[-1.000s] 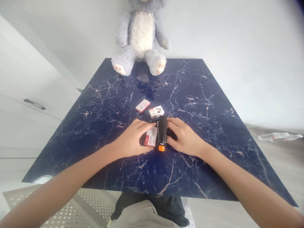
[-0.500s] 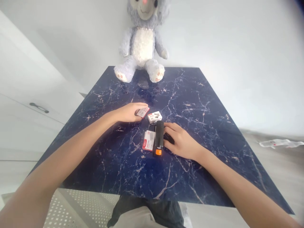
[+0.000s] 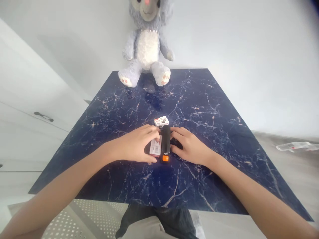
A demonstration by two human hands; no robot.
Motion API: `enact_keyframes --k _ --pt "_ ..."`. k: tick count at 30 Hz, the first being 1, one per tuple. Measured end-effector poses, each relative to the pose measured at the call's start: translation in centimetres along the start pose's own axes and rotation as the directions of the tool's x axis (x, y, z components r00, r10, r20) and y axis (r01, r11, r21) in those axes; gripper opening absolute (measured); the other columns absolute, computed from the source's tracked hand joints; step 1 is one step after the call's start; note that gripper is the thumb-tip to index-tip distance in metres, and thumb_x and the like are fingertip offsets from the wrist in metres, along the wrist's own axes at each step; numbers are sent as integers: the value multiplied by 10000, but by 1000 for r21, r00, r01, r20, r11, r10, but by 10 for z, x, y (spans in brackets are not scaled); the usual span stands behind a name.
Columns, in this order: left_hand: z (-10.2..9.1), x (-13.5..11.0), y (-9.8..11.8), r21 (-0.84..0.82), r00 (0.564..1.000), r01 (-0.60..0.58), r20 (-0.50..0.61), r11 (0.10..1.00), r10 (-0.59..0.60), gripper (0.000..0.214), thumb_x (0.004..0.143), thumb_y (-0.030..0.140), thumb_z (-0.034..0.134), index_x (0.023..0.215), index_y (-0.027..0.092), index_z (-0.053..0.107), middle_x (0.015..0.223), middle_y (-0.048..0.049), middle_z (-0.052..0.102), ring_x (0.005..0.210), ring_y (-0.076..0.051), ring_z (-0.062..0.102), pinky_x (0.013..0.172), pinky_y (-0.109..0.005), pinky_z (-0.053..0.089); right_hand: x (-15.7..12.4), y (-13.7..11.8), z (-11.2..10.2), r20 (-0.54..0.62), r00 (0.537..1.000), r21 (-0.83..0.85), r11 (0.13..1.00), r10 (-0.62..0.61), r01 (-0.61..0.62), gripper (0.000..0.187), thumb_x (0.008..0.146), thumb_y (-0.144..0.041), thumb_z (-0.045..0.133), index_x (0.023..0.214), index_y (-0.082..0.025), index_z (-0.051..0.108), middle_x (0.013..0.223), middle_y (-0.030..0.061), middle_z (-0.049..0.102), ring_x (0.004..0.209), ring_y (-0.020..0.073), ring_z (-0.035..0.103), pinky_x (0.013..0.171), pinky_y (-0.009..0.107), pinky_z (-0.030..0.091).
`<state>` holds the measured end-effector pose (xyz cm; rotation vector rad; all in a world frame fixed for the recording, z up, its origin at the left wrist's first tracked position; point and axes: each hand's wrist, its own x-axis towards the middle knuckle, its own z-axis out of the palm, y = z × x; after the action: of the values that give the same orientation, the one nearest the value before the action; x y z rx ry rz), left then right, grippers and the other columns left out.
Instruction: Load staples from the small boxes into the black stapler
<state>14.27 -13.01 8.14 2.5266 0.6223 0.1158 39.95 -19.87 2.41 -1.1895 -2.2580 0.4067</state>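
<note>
A black stapler (image 3: 166, 141) with an orange end lies lengthwise on the dark blue marbled table. My right hand (image 3: 190, 146) is curled against its right side, fingertips and thumb touching it; something dark shows between them. On the stapler's other side, my left hand (image 3: 136, 144) has its fingers and thumb around a small white-and-red box (image 3: 156, 147) with a barcode side up. This box sits close along the stapler, over the spot of a similar box, which is now mostly hidden. Just beyond the stapler's far end stands another small white box (image 3: 161, 121) with a printed picture.
A grey plush toy (image 3: 148, 49) sits at the table's (image 3: 211, 106) far edge against the wall. White drawers with a dark handle (image 3: 43, 116) are at the left. A clear plastic wrapper (image 3: 296, 146) lies on the floor at the right.
My left hand has moved toward me and slightly right, bringing its box from beside the far white box down beside the stapler. My right hand has stayed at the stapler.
</note>
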Motion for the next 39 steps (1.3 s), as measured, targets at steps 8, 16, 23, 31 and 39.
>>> enact_keyframes --k 8,16,23,31,39 --pt "21 -7 -13 -103 988 130 -71 986 -138 814 738 440 818 1455 296 463 1348 -129 607 1175 -357 612 948 -516 519 0 0 0 7 1000 -12 1000 1 -1 169 905 -167 624 1069 -202 601 1373 124 615 1128 294 619 970 494 542" --pt "32 -9 -18 -110 982 -34 -187 993 13 895 844 538 727 1596 308 301 1459 -136 545 1305 -359 525 1082 -559 451 1 -1 -1 7 1000 -12 1000 -1 1 167 903 -154 616 1060 -211 610 1349 123 629 1100 298 630 958 506 549" --pt "26 27 -54 -9 933 28 -359 1000 -30 422 1076 350 365 1451 295 552 1570 -49 479 1421 -259 414 1189 -537 324 1 0 0 0 1000 -6 1000 -2 2 174 901 -163 625 1067 -214 617 1335 125 634 1117 302 632 960 510 552" --pt "24 24 -60 -44 908 -4 -419 999 -15 434 1084 374 336 1227 261 730 1123 -47 728 1075 -229 591 1049 -484 437 -1 -1 -1 28 1000 -19 1000 11 -10 169 921 -196 625 1089 -208 613 1395 131 606 1138 306 621 970 522 549" --pt "27 24 -60 -107 965 -11 -261 994 -17 502 1076 437 343 1561 324 415 1447 -63 597 1408 -263 415 1190 -544 339 -2 1 -1 33 999 -26 1000 7 -6 155 941 -225 607 1095 -213 619 1391 127 606 1100 303 631 948 535 557"
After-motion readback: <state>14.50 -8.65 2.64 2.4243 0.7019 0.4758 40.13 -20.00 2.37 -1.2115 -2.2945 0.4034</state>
